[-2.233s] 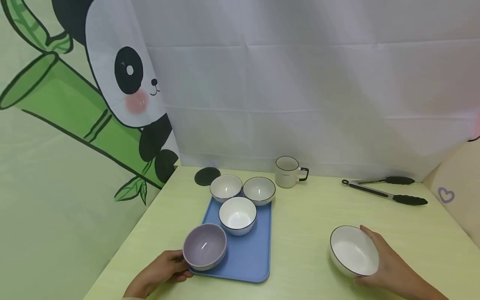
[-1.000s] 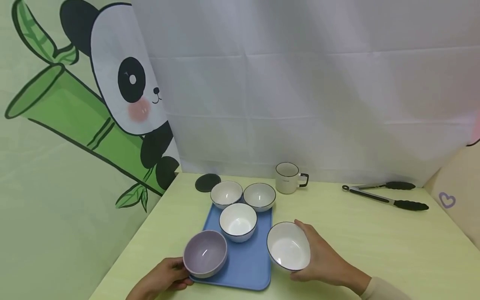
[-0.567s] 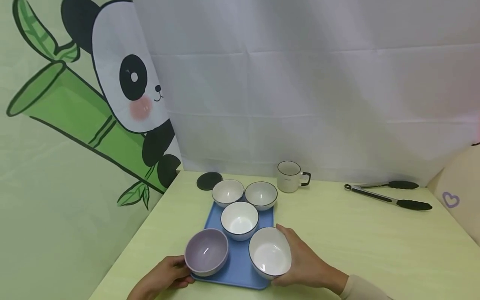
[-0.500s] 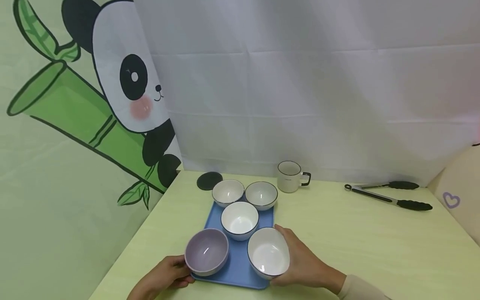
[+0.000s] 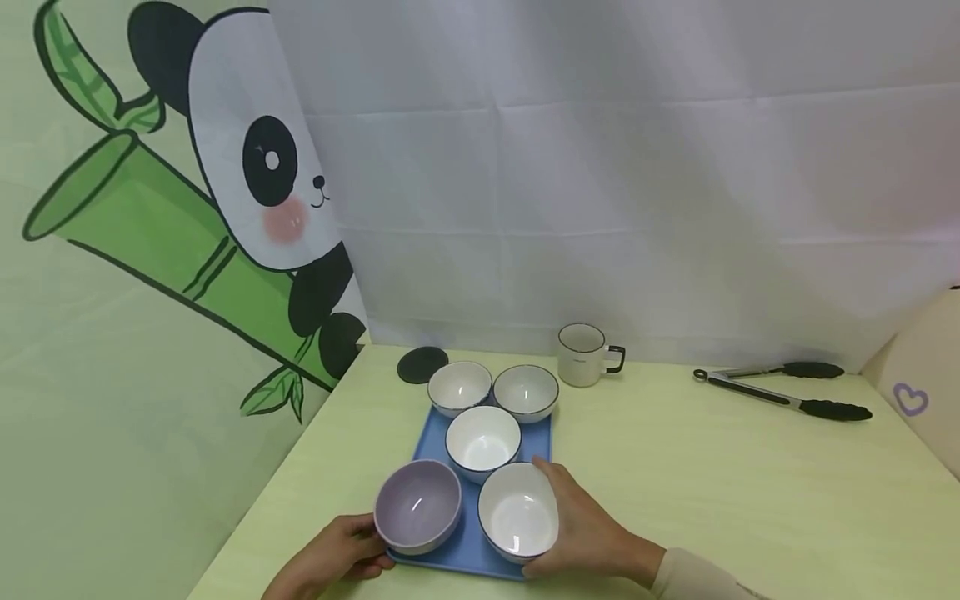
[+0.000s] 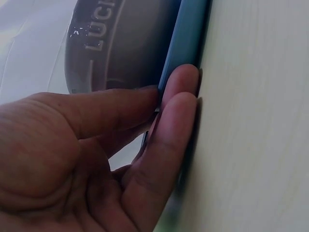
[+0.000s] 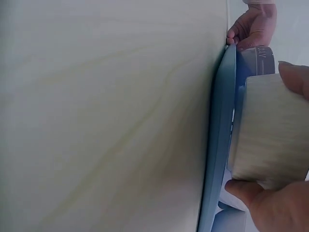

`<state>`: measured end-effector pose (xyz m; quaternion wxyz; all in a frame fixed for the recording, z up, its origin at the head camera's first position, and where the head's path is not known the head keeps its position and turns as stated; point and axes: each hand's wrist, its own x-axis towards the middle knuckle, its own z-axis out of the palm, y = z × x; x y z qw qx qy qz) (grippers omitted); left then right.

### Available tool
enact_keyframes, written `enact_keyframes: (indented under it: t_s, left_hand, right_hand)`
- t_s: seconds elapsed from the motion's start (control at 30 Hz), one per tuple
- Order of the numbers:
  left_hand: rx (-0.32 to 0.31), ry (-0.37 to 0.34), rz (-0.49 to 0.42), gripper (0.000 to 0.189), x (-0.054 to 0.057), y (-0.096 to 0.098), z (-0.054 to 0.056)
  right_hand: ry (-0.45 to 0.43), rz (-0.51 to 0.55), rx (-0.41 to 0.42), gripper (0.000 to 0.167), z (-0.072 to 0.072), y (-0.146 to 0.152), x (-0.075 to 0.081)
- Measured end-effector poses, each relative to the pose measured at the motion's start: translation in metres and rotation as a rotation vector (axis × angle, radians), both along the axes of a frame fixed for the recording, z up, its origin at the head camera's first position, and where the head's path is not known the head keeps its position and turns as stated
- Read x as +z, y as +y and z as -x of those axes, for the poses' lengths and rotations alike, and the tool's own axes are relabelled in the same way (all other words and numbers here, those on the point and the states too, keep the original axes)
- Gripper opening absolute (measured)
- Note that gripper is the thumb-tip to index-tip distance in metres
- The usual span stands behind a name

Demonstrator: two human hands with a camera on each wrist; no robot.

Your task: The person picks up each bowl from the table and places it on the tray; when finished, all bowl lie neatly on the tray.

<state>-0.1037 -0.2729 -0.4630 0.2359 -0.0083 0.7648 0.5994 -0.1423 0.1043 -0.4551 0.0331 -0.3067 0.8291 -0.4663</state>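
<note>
My left hand point(image 5: 336, 552) pinches the near left corner of the blue tray point(image 5: 474, 560), thumb at the rim and fingertips beneath it, as the left wrist view shows. Right beside the thumb stands a purple bowl point(image 5: 417, 507) with raised letters on its side point(image 6: 104, 29). With my right hand point(image 5: 581, 525) I grip a white bowl point(image 5: 517, 511) with a dark rim, thumb and fingers spread around its side. It is over the tray's near right part, close to the tray's surface in the right wrist view. Behind it sits another white bowl point(image 5: 483, 439) on the tray.
Two more white bowls, one at the left point(image 5: 460, 388) and one at the right point(image 5: 526, 392), are at the tray's far end. Beyond them are a black round disc point(image 5: 422, 365) and a white mug point(image 5: 581, 356). Black-handled tongs point(image 5: 780, 393) lie at the back right of the pale table point(image 5: 720, 475).
My right hand has carried the white bowl leftward from the bare table to over the tray, beside the purple bowl. My left hand has kept its hold at the tray's corner.
</note>
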Motion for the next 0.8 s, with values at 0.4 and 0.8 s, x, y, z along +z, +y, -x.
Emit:
enact_keyframes:
  t_s: [0.4,0.8]
  left_hand:
    - [-0.014,0.011,-0.038,0.036,-0.001,-0.001,-0.002]
    - [-0.018,0.024,-0.021,0.035,-0.002,0.002,0.0]
  right_hand:
    - [0.008,-0.058,0.032,0.125,0.002,-0.013,-0.005]
    - [-0.033,-0.13,0.064,0.124,-0.002,-0.01,-0.003]
